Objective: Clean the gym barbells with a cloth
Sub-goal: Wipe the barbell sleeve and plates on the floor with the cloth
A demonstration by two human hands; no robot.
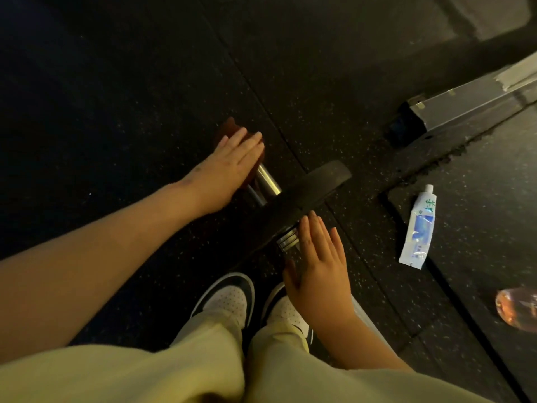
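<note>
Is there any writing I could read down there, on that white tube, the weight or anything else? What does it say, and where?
White tube, near the cap: green characters, too blurred to read.
Same tube, near the flat end: small dark print, too small to read.
Weight plate: no writing shows.
Shoes: no writing shows.
No text in this picture can be read.

gym floor, speckled black rubber mats (319, 82), barbell (268, 180) with weight plate (313, 184)
</note>
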